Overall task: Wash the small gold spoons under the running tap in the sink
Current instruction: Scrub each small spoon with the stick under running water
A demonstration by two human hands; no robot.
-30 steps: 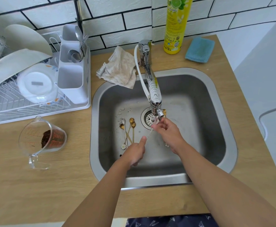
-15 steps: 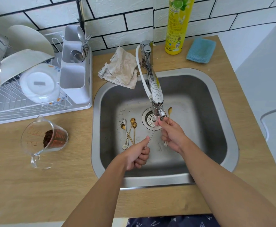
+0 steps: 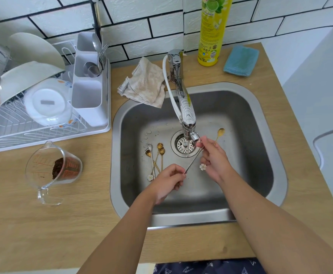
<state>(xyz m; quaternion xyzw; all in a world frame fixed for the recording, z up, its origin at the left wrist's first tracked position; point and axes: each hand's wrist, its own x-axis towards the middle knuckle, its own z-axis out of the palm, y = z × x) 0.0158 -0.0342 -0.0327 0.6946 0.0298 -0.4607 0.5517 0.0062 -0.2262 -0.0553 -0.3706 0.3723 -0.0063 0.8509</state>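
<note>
My left hand (image 3: 168, 179) pinches the lower end of a thin spoon (image 3: 193, 161) that slants up toward the tap outlet. My right hand (image 3: 214, 159) touches that spoon's upper end beside the water stream (image 3: 186, 148). It also holds a gold spoon (image 3: 220, 132), bowl pointing up and right, white flower end (image 3: 202, 166) hanging below the fingers. Several more gold spoons (image 3: 157, 155) lie on the sink floor left of the drain (image 3: 181, 144). The chrome tap (image 3: 187, 113) runs over the steel sink (image 3: 268, 155).
On the left stands a white dish rack (image 3: 43, 123) with plates, bowls and a cutlery holder. A clear measuring jug (image 3: 58, 171) with brown contents lies on the wooden counter. Behind the sink are a beige cloth (image 3: 146, 86), a yellow detergent bottle (image 3: 213, 30) and a blue sponge (image 3: 241, 61).
The gold spoon in my right hand has swung out to the right, so its bowl shows clear of the tap. My left hand keeps its grip on the thin spoon.
</note>
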